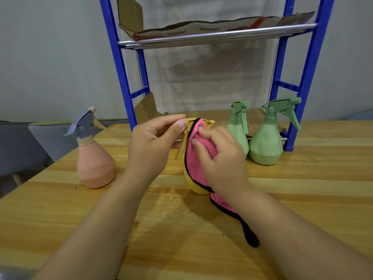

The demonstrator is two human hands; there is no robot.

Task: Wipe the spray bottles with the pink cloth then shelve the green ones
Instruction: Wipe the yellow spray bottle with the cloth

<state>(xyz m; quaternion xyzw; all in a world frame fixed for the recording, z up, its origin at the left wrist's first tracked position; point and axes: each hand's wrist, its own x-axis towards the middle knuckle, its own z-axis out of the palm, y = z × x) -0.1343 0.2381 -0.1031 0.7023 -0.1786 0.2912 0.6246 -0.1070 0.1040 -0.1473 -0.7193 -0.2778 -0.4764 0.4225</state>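
On the wooden table, left hand pinches the yellow bottle; right hand grips the pink cloth.

Four spray bottles — one cloth

Illumination is even, moderately bright and diffuse. Soft shadows lie on the wooden table beneath the forearms and beside the bottles. A bright highlight runs along the metal shelf rail. Wide-angle distortion bows the blue rack uprights outward. Detail is slightly soft overall, and softest toward the frame corners.
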